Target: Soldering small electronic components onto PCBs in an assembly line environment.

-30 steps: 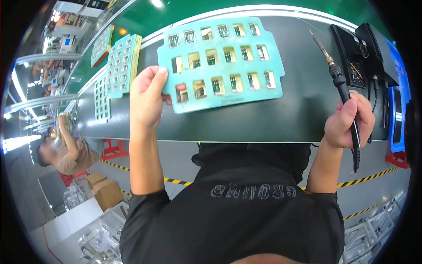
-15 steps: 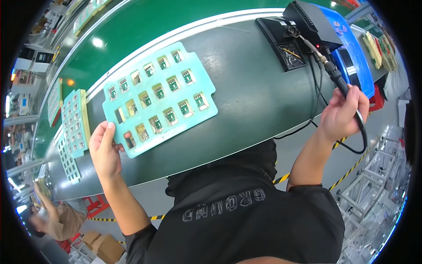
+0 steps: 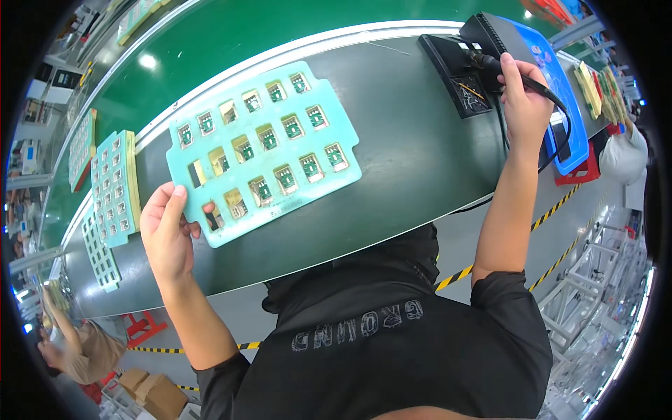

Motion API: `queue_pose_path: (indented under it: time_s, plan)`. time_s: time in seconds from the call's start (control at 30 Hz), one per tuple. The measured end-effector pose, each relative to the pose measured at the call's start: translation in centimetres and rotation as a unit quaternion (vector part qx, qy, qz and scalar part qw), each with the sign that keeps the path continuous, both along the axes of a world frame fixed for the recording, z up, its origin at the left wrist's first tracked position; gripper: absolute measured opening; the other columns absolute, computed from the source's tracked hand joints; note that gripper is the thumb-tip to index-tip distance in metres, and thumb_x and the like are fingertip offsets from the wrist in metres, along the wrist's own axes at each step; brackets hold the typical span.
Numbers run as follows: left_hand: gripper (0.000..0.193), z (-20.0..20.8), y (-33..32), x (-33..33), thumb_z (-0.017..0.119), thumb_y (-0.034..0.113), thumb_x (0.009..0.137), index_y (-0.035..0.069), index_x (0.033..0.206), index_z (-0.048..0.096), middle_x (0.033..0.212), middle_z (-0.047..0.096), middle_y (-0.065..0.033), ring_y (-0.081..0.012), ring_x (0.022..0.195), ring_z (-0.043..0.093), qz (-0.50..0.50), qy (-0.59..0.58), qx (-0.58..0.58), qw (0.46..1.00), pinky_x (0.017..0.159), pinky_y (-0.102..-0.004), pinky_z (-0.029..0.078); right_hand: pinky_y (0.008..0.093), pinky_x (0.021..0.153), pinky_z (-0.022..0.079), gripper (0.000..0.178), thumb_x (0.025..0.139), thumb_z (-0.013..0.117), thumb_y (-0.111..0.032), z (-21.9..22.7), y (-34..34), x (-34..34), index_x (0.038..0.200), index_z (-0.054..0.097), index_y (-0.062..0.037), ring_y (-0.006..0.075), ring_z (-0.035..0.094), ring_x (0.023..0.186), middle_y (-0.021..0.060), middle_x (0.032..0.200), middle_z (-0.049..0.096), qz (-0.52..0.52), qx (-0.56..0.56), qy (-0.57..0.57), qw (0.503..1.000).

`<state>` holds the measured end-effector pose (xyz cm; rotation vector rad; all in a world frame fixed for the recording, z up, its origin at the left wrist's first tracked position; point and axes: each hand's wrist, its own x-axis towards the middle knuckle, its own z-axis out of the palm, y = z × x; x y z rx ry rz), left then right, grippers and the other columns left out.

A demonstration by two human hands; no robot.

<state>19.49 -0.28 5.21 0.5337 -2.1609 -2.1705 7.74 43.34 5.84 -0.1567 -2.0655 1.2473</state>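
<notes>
My left hand (image 3: pixel 168 234) grips the lower left corner of a mint-green tray (image 3: pixel 231 131), thumb on top and a fingertip showing through a cutout. Rows of rectangular openings run across this tray, most of them with small green circuit boards inside; a few at the left end look different or bare. At the right, my right hand (image 3: pixel 526 101) is closed round the black handle of a soldering iron (image 3: pixel 537 87). The iron's front end sits in the holder of a black soldering stand (image 3: pixel 448 59), so its tip is hidden.
A black box-shaped unit (image 3: pixel 488 31) stands behind the holder, beside a blue bin (image 3: pixel 575 115). More green trays (image 3: pixel 115 182) are stacked at the left. The iron's cable hangs past the bench edge. Co-workers appear at lower left and far right.
My right hand has moved forward and slightly left, bringing the soldering iron into its stand. My left hand still holds the tray, which appears shifted a little to the right.
</notes>
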Motion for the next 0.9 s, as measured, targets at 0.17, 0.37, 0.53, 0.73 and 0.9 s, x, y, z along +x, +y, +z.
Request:
queue_pose_path:
  time_s: [0.17, 0.37, 0.53, 0.73, 0.9]
  plan:
    - [0.015, -0.9, -1.7, 0.2, 0.057, 0.017, 0.089, 0.003, 0.083, 0.057, 0.064, 0.059, -0.0022, -0.0049, 0.048, 0.049, -0.012, -0.031, 0.054, 0.998, 0.042, -0.0160, 0.033, 0.0182, 0.046, 0.035, 0.031, 0.080, 0.072, -0.020, -1.7, -0.3, 0.2, 0.097, 0.061, 0.0031, 0.0057, 0.047, 0.052, 0.0064, 0.073, 0.062, 0.072, -0.080, -0.057, 0.993]
    - [0.017, -0.1, -2.1, -1.4, 0.060, 0.017, 0.087, 0.004, 0.076, 0.059, 0.060, 0.056, 0.0015, -0.0028, 0.048, 0.047, -0.063, -0.052, -0.003, 0.997, 0.043, -0.0161, 0.032, 0.0146, 0.053, 0.034, 0.017, 0.084, 0.065, -0.014, 0.6, -3.2, 5.6, 0.093, 0.061, 0.0000, 0.0006, 0.046, 0.062, -0.0034, 0.075, 0.057, 0.098, 0.072, -0.235, 0.964]
    - [0.017, -2.0, -3.0, -1.1, 0.059, 0.014, 0.087, 0.002, 0.076, 0.058, 0.061, 0.056, 0.0012, -0.0026, 0.050, 0.047, -0.096, 0.011, -0.007, 0.995, 0.046, -0.0169, 0.034, 0.0314, 0.084, 0.042, 0.024, 0.071, 0.065, -0.003, 4.0, -13.2, 4.4, 0.094, 0.062, -0.0018, 0.0258, 0.054, 0.100, 0.0163, 0.109, 0.053, 0.323, 0.343, -0.051, 0.881]
    - [0.013, -2.2, -2.0, -0.6, 0.058, 0.007, 0.088, -0.002, 0.078, 0.056, 0.063, 0.058, -0.0007, -0.0024, 0.053, 0.049, -0.064, 0.081, 0.027, 0.994, 0.048, -0.0167, 0.037, 0.0390, 0.097, 0.036, 0.030, 0.068, 0.067, -0.011, 5.4, -22.1, 0.8, 0.097, 0.063, -0.0043, 0.0334, 0.047, 0.118, 0.0189, 0.129, 0.047, 0.417, 0.492, 0.039, 0.763]
    - [0.013, -2.6, -1.6, -0.7, 0.059, 0.003, 0.086, -0.001, 0.075, 0.054, 0.061, 0.055, 0.0011, -0.0003, 0.051, 0.045, -0.066, 0.074, 0.054, 0.994, 0.046, -0.0166, 0.033, 0.0505, 0.100, 0.029, 0.035, 0.068, 0.074, -0.028, 6.5, -25.6, -1.0, 0.094, 0.063, -0.0060, 0.0494, 0.033, 0.119, 0.0313, 0.129, 0.032, 0.503, 0.482, -0.069, 0.714]
